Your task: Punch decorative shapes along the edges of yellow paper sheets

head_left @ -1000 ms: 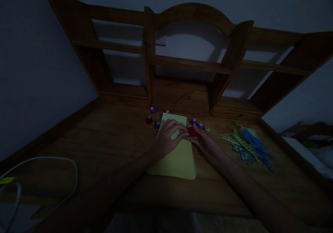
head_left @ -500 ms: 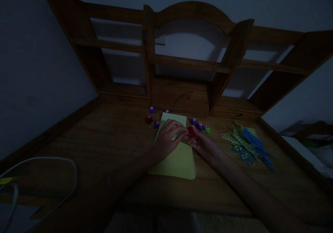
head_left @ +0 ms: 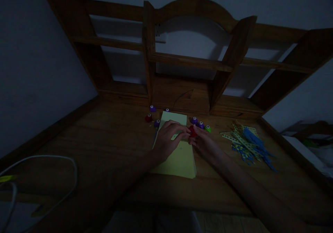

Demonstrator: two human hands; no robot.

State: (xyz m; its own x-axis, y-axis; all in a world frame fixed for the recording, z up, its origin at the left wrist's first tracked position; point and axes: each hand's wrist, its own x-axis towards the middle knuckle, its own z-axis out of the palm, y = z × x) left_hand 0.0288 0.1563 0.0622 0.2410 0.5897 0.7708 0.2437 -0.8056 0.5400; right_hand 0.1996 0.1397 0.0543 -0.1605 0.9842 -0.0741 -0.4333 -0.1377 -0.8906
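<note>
Over a sheet of yellow paper [head_left: 179, 162], both hands meet at a small red toy piece [head_left: 193, 131]. My right hand [head_left: 203, 141] grips it between thumb and fingers from the right. The closed fingertips of my left hand [head_left: 171, 134] pinch at its left side, where fine detail is too dark to make out. Just behind my right hand sit purple eye-topped pieces [head_left: 194, 120] and a green one [head_left: 207, 128]. Beyond my left hand lie another red piece [head_left: 148, 118] and a purple one [head_left: 156, 123].
Yellow and blue cut strips [head_left: 249, 143] lie in a heap on the right of the wooden desk [head_left: 109, 139]. A wooden shelf unit [head_left: 182, 92] rises along the back. At the left front, a white cable [head_left: 52, 156] loops across.
Both hands stay around the red piece, with only slight finger movement. The whole view has shifted a little; the other pieces lie as before.
</note>
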